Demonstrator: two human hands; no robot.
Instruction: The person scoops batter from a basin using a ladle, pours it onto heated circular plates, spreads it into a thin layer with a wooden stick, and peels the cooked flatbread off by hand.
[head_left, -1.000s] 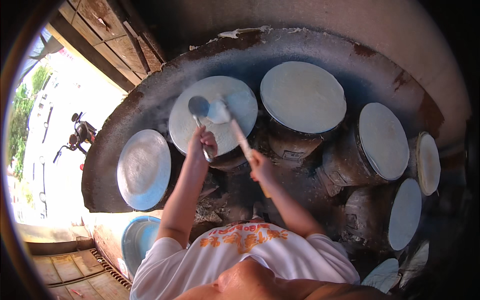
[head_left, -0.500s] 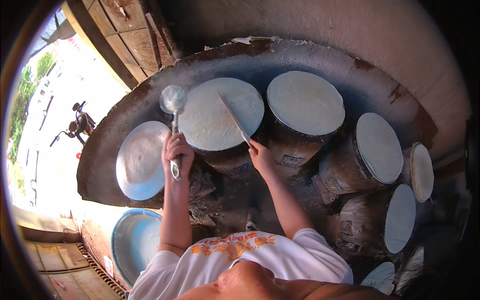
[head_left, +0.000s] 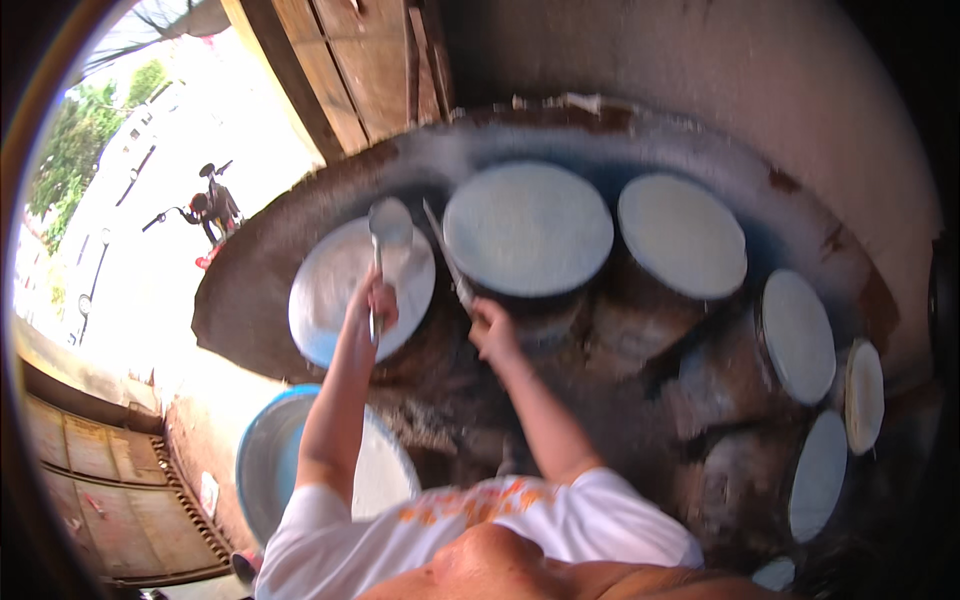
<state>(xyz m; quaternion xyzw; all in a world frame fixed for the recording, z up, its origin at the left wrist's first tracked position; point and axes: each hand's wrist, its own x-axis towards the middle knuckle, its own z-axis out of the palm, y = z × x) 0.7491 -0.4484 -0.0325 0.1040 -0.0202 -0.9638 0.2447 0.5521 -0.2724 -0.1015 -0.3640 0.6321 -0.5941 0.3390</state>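
A sooty, curved surround [head_left: 245, 290] enclosed my work place, and everything in it lay about the middle griddle [head_left: 528, 228], a large, round, pale-topped plate. Left of that griddle, and nearer to me, was the left griddle [head_left: 325, 310], its pale top greyish and unevenly shiny. My left hand [head_left: 380, 300] was closed round the handle of a metal ladle [head_left: 391, 220], whose round bowl stood over the left griddle, to the left of the middle one; I could not tell whether it touched the plate below. My right hand [head_left: 490, 328], just off the near left side of the middle griddle, was wrapped round the near end of a narrow tool [head_left: 447, 250], which pointed away from me close along that griddle's left edge. To the right of the middle griddle stood another pale griddle [head_left: 682, 235], with more round plates [head_left: 797, 337] curving toward me farther right. Nearer to me than the middle griddle, and well to its left, was a blue-rimmed basin [head_left: 268, 455], partly hidden behind my left arm. Far left beyond it all, a motorbike [head_left: 208, 212] stood in bright light.
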